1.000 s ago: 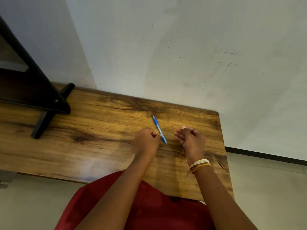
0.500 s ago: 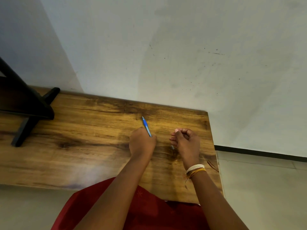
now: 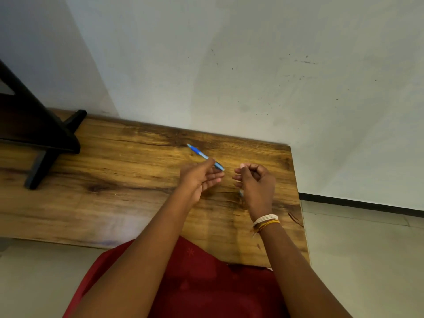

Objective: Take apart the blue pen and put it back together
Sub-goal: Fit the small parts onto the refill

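Observation:
The blue pen (image 3: 200,154) points up and to the left over the wooden table (image 3: 128,180). My left hand (image 3: 199,177) pinches its near end between thumb and index finger, and the other fingers are spread apart. My right hand (image 3: 255,182) is just to the right of it, with its fingers curled into a loose fist. A small pale blue pen piece (image 3: 241,193) sticks out below those curled fingers. The two hands are a short gap apart and do not touch.
A black stand (image 3: 43,143) sits on the table's left end. A grey wall rises directly behind the table. The table's right edge (image 3: 298,198) is close to my right hand, with tiled floor beyond it. My red clothing (image 3: 197,281) is at the near edge.
My left hand has opened from a fist, and the pen is now held only between thumb and index finger. The right hand stays curled. The camera has shifted slightly.

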Action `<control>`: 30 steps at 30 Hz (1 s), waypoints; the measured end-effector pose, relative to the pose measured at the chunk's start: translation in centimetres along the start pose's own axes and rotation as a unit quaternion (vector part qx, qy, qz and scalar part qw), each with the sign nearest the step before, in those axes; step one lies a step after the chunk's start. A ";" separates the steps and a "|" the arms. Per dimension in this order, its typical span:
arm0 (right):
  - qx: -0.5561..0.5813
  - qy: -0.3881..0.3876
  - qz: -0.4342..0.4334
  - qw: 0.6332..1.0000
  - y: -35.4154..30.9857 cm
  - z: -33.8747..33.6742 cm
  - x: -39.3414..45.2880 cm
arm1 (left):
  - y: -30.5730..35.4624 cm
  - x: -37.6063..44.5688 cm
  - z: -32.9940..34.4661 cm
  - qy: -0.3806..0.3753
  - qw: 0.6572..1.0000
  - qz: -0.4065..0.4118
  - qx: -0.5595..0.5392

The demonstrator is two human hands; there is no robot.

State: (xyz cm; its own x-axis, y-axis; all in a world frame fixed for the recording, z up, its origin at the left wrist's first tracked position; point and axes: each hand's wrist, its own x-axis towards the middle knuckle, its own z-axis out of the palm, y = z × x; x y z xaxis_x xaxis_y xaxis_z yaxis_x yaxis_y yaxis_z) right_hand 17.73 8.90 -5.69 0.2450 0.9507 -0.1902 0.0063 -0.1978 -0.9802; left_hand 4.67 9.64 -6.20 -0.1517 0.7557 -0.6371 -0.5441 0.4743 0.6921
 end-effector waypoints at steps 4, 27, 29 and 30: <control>0.017 0.006 -0.038 0.999 -0.6 1.3 -0.9 | 0.8 -0.5 -0.7 -0.038 0.992 -0.015 -0.121; 0.017 -0.006 -0.181 0.983 -0.8 3.6 -2.3 | 2.0 -0.3 -3.2 -0.060 0.968 -0.041 -0.241; 0.017 -0.008 -0.185 0.983 -0.7 3.6 -2.2 | 2.0 -0.3 -3.1 -0.062 0.968 -0.042 -0.240; 0.017 -0.009 -0.187 0.982 -0.7 3.6 -2.2 | 2.0 -0.3 -3.1 -0.063 0.968 -0.041 -0.239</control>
State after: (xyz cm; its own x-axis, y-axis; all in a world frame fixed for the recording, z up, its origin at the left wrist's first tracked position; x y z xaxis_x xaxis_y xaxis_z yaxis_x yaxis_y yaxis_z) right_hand 13.74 7.80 -4.75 0.2144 0.9596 0.1822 0.0591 0.1734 -0.9831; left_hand 1.08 8.95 -5.70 -0.0070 0.7875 -0.6163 -0.8744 0.2943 0.3859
